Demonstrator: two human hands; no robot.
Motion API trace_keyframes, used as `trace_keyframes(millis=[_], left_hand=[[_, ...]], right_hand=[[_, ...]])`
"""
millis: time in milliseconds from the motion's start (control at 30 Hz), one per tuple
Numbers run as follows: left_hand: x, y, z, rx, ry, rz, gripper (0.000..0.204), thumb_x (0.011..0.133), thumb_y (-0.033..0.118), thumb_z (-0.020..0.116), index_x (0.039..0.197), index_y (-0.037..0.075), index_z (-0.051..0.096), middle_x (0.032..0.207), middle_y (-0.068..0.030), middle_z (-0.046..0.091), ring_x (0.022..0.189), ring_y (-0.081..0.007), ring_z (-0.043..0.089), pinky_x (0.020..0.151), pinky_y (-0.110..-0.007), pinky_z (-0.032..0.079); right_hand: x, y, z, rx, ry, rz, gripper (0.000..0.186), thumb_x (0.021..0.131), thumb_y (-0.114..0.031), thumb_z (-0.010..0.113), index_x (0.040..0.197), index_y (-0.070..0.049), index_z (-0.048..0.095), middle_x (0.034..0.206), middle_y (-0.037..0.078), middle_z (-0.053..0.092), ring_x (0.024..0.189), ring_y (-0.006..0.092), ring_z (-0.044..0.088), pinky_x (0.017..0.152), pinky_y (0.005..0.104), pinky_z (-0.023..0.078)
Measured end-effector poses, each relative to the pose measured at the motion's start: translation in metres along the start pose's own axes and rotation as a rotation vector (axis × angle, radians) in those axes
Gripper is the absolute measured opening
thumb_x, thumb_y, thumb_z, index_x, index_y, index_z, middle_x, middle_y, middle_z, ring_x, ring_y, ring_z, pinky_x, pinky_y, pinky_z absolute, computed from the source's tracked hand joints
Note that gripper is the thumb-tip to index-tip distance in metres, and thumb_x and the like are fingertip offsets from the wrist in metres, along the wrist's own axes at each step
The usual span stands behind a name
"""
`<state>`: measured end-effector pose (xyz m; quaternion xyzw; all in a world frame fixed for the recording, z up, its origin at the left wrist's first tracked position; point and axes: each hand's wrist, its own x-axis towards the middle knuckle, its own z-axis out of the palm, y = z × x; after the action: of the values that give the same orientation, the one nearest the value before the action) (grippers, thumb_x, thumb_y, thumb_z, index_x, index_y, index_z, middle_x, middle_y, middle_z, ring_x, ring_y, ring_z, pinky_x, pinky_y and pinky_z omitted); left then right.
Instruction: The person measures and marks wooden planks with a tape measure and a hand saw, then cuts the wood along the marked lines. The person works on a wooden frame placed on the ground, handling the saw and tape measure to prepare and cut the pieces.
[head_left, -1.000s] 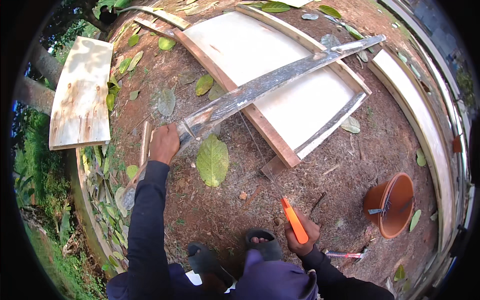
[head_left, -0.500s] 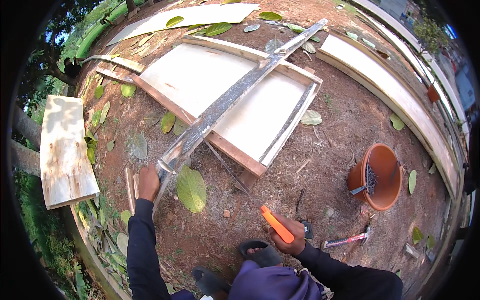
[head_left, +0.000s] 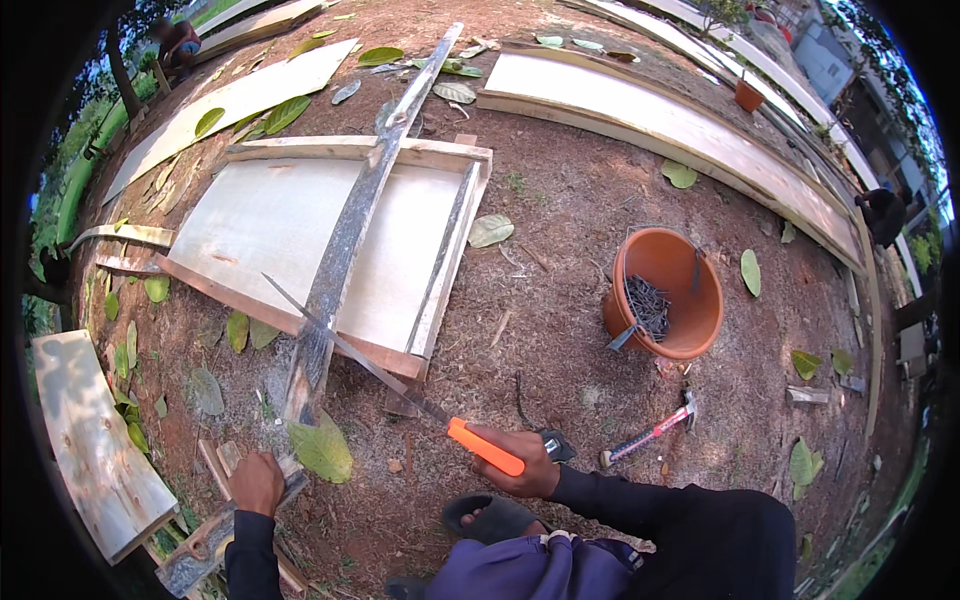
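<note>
My left hand grips a short weathered grey board piece at the lower left, its fingers closed round it. In my right hand is a handsaw, held by its orange handle. The thin blade points up and to the left, passing over a long grey plank. That plank lies slantwise across a wooden frame with a pale panel. Its near end rests by a large green leaf, apart from the short piece. Narrow wood strips lie beside my left hand.
An orange-brown bucket of nails stands at the right, with a hammer below it. A tape measure lies by my right hand. Long boards and a short board flank the frame. Other people are farther off.
The short piece has come apart from the long plank and moved down and left with my left hand. The saw blade has swung up over the plank. My view has shifted to the right.
</note>
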<state>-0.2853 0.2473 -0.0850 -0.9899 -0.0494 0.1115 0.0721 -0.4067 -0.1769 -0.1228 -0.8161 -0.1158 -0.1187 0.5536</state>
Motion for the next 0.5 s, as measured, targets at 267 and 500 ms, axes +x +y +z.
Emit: trace_keyframes(millis=[267, 500], left_hand=[[0.007, 0.030, 0.097, -0.620, -0.158, -0.105, 0.040, 0.101, 0.023, 0.042, 0.101, -0.010, 0.064, 0.098, -0.0303, 0.066, 0.088, -0.0436, 0.063, 0.086, -0.055, 0.045], [0.016, 0.133, 0.082, -0.956, -0.172, 0.177, 0.046, 0.104, 0.028, 0.041, 0.095, -0.010, 0.065, 0.094, -0.0300, 0.067, 0.086, -0.0441, 0.060, 0.085, -0.050, 0.044]], right_hand=[[0.007, 0.001, 0.003, 0.076, 0.151, -0.044, 0.060, 0.089, -0.007, 0.071, 0.146, -0.002, 0.054, 0.105, 0.019, 0.074, 0.077, 0.0321, 0.074, 0.071, 0.0385, 0.059], [0.004, 0.006, -0.006, 0.116, 0.235, 0.073, 0.066, 0.087, -0.005, 0.070, 0.150, -0.001, 0.049, 0.123, 0.023, 0.069, 0.094, 0.0360, 0.074, 0.081, 0.0407, 0.059]])
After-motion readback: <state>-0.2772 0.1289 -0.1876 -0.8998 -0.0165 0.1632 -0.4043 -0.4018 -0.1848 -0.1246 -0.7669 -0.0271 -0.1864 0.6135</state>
